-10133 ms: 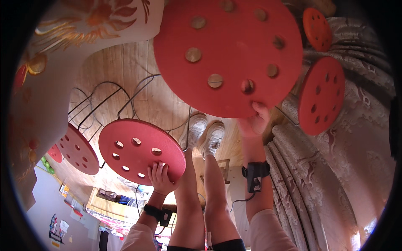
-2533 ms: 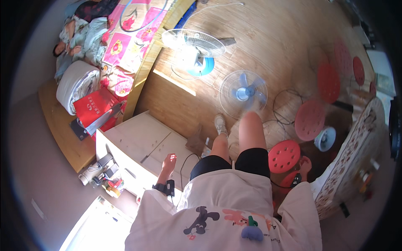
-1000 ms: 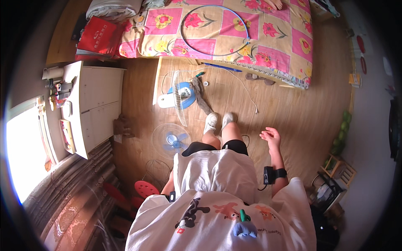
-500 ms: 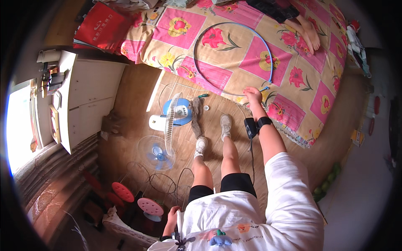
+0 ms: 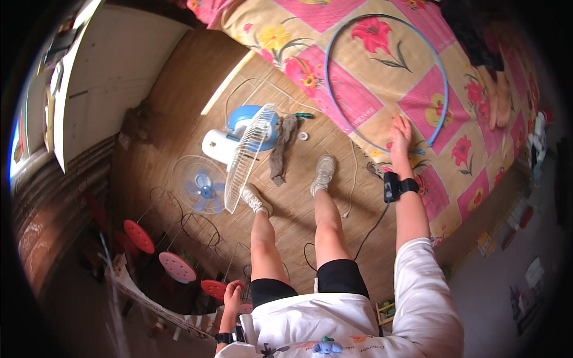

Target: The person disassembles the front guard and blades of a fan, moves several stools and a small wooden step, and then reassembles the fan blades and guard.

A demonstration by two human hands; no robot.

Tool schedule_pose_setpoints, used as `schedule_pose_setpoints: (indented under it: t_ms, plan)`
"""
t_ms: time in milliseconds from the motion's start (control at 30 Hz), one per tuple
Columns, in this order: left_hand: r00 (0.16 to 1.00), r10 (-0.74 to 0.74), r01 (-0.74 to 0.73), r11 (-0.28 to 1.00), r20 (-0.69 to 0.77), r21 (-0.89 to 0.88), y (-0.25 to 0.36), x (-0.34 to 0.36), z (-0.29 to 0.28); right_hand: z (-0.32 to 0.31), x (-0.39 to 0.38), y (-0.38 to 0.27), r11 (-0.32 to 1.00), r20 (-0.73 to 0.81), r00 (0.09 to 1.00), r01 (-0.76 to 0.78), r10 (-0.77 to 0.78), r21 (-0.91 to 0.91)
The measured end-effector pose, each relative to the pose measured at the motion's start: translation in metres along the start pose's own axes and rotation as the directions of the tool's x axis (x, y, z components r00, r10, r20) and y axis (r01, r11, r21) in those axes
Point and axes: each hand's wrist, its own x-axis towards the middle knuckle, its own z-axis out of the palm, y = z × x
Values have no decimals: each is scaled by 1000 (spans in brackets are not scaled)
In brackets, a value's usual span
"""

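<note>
A thin blue-grey hoop [image 5: 327, 80] with a gap and blue end pieces lies on the flowered bedsheet [image 5: 388, 113]. My right hand [image 5: 401, 132] reaches over the hoop's near edge, its fingers stretched out and apart, with no visible grip on the rim. Down at my side, my left hand [image 5: 234, 292] hangs with loosely bent fingers and nothing seen in it, beside a red stool [image 5: 213, 289]. On the floor, a blue and white fan body [image 5: 216, 145] lies with its white wire grille [image 5: 249, 158] standing on edge. A clear fan blade wheel [image 5: 205, 190] with a blue middle lies nearby.
A brown cloth [image 5: 283, 152], a green-handled screwdriver [image 5: 305, 116] and a small white cap [image 5: 303, 136] lie near my feet. Cables [image 5: 206, 224] loop across the floor. Another person's feet [image 5: 496, 98] rest on the bed. A white cabinet [image 5: 113, 71] stands at the left.
The view has turned and come closer to the bed, so the hoop and bed appear larger. My right hand's fingers have spread over the hoop's near edge.
</note>
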Motion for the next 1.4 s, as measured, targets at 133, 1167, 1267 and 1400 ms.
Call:
schedule_pose_setpoints:
  t_ms: [133, 1167, 1267, 1400]
  plan:
    - [1000, -2, 1, 1000, -8, -7, 0, 28, -11, 16, 4, 13, 688, 138, 959, 273, -246, -672]
    - [982, 140, -184, 522, -129, -833, 414, 822, -355, 266, 26, -32, 296, 166, 977, 121, 132, -947]
    - [947, 235, -313, 528, -219, -790, 428, 836, -367, 274, 28, -25, 271, 162, 978, 122, 129, -955]
    - [938, 176, -337, 661, -299, -670, 423, 816, -381, 281, 33, -28, 231, 156, 976, 119, 152, -966]
